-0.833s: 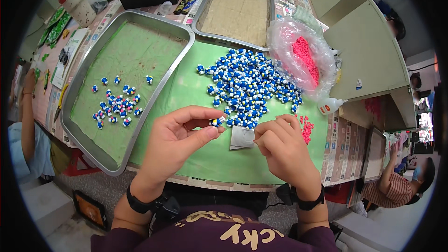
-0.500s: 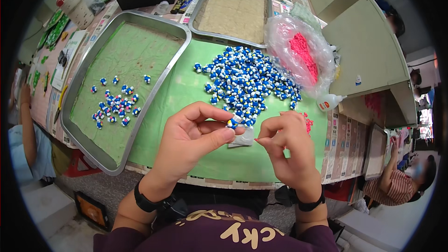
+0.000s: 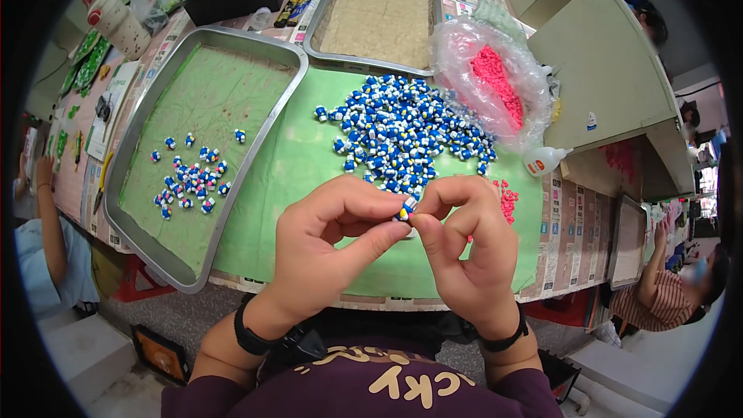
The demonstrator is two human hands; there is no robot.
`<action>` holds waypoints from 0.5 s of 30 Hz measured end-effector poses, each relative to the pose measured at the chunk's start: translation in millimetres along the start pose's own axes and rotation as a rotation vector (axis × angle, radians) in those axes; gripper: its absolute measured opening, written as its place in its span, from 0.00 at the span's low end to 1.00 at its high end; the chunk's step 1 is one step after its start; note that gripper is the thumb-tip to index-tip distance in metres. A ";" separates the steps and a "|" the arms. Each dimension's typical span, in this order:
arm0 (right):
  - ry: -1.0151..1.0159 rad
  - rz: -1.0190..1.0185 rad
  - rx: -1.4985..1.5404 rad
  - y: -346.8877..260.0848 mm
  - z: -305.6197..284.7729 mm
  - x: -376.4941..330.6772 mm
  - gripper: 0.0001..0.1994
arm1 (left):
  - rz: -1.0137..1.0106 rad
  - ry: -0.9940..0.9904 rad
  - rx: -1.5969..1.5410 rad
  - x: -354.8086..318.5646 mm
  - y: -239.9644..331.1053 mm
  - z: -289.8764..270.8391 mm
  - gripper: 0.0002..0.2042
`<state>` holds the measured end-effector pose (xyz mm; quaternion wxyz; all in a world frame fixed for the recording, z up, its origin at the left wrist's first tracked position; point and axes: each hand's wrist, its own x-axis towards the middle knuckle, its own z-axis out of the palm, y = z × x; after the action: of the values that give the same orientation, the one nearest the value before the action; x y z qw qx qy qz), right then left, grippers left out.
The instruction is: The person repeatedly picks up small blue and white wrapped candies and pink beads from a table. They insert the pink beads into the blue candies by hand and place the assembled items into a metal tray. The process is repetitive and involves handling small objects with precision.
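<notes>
I see both hands meeting at the centre of the frame, just below the big heap of blue-and-white figurines (image 3: pixel 406 135). The left hand (image 3: pixel 329 244) pinches one small blue-and-white figurine (image 3: pixel 405 208) between thumb and forefinger, and the right hand (image 3: pixel 464 251) has its fingertips narrowed onto the same piece from the other side; whether it also holds a tiny pink part I cannot tell, since the fingers cover that spot.

Compared with the views from under a second ago, the hands have drawn together and risen slightly: then there was a gap between them and a small pale sheet showed on the green mat (image 3: pixel 302 162) beneath, which is now hidden behind the fingers. I read that as the piece being worked on in the air rather than on the mat.

To the left of the frame a steel tray (image 3: pixel 272 125) lined in green holds a scatter of finished-looking figurines (image 3: pixel 190 174). A second tray (image 3: pixel 433 8) with a tan liner sits at the top, a clear bag of pink parts (image 3: pixel 495 81) at the upper right, loose pink bits (image 3: pixel 507 200) beside the right hand, and a small white glue bottle (image 3: pixel 546 159) further right.
</notes>
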<state>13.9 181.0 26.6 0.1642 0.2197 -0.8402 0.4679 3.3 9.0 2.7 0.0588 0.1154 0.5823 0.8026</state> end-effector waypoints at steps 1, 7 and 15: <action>-0.022 -0.022 -0.031 -0.1 -1.1 -0.3 0.16 | 0.082 -0.004 0.105 0.9 0.3 0.2 0.09; -0.028 0.121 0.180 8.4 -3.9 -8.4 0.17 | 0.288 -0.068 0.374 3.5 2.1 -1.1 0.09; 0.051 0.386 -0.044 47.6 -53.2 -14.5 0.10 | 0.395 0.363 0.701 -10.0 23.1 -79.8 0.09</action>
<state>5.0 252.0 12.7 0.0974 0.0391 -0.8722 0.4777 -6.4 -74.0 -0.1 -0.2417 0.0948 0.7869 0.5598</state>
